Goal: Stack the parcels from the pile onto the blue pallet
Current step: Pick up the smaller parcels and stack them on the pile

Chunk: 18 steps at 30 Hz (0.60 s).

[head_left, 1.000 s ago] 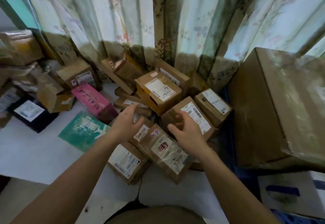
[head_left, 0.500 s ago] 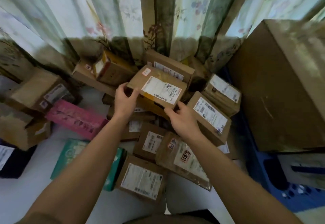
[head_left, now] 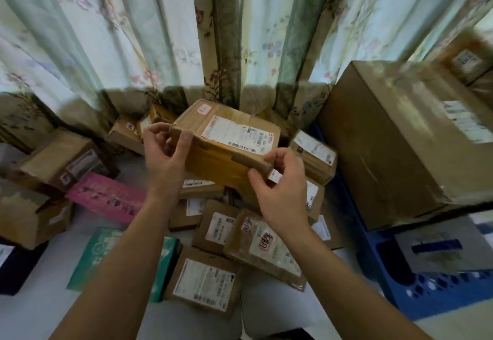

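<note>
Held parcel (head_left: pixel 226 142): brown carton with a white shipping label on top, raised above the pile (head_left: pixel 213 233), in front of the curtains (head_left: pixel 160 32).
Left hand (head_left: pixel 166 152): grasps the carton's left end, thumb on its near face, fingers curled over the top edge.
Right hand (head_left: pixel 280 182): grasps the carton's near right corner, fingers curled on top.
Pile: taped cartons on the white floor, with 1 pink box (head_left: pixel 106 196) and 1 green box (head_left: pixel 106 257) at its left.
Blue pallet (head_left: pixel 426 294): at right, carrying 1 large carton (head_left: pixel 400 147).
</note>
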### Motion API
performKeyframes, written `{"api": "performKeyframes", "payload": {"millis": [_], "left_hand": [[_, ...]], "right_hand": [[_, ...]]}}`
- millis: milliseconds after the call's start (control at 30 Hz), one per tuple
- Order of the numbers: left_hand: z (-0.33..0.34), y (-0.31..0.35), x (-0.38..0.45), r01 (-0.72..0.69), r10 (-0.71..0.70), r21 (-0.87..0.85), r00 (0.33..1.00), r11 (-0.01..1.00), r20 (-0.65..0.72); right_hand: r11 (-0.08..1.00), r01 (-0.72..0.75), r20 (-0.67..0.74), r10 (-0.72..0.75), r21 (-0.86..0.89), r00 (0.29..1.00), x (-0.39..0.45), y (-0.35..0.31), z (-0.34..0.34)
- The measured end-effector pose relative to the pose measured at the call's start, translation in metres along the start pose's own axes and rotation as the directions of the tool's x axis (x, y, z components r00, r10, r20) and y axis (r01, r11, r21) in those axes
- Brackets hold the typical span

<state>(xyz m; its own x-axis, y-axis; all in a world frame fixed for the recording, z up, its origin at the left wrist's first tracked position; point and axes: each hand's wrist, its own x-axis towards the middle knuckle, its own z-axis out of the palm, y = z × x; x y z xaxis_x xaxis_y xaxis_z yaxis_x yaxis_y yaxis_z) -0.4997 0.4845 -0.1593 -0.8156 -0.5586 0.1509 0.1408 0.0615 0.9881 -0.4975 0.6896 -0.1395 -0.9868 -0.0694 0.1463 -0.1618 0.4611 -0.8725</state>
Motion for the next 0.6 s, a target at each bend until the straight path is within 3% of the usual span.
{"api": "performKeyframes", "payload": {"millis": [267,600], "left_hand": [[0.099,0.080,-0.062,-0.279,0.286,-0.099,0.956,0.955,0.068],[0.277,0.124,-0.176,-0.270,0.303,-0.179,0.934,0.946,0.191]], "right_hand": [[0.965,0.219,-0.279,-0.173,0.145,0.945,-0.017,0.002,-0.133],[0.971,0.221,-0.477,-0.152,0.093,0.866,-0.061,0.071,-0.314]]}}
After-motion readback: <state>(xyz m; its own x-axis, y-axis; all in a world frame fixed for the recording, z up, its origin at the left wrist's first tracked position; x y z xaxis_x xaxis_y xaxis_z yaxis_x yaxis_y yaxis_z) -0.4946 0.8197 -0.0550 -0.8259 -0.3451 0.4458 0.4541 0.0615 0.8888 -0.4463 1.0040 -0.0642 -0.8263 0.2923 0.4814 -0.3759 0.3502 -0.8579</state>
